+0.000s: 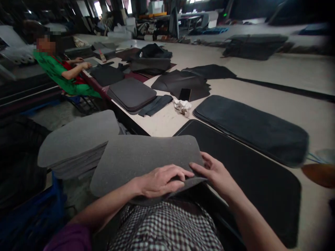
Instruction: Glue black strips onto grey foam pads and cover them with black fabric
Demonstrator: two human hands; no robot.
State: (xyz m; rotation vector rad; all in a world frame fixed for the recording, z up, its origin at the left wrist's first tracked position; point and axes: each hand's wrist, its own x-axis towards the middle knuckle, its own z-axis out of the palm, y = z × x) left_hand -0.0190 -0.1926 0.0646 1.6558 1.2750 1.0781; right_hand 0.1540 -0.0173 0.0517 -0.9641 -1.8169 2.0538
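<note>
Checked fabric (167,226), woven in small dark and pale squares, is lying closest to the lens, just below a grey foam pad (146,157); the pad is resting half on that cloth and half over the near edge of the bench (261,87), a soft, speckled sheet with rounded corners and a wavy outline. Pressing flat on the pad's near edge, the left hand (159,181) is spreading its fingers (180,172) across the foam rather than closing round it; the right hand (214,174) is meeting it at the pad's right corner, its fingers (199,167) pinching the thin foam edge, which is curling downward between the two hands. Left of the pad, a stack of the same grey foam shapes (78,139) is sitting beside the bench. Right of the pad, a broad black mat (248,181) with rounded corners is lying flat on the pale bench top; beyond the mat, a padded black cushion panel (251,129) is lying aslant. Farther back from the pad, a crumpled white rag (183,105), a dark square cushion (132,93) and loose black sheets (180,83) are scattering over the bench; far left of the pad, a seated person in a green top (59,75) is resting both hands on the bench.
</note>
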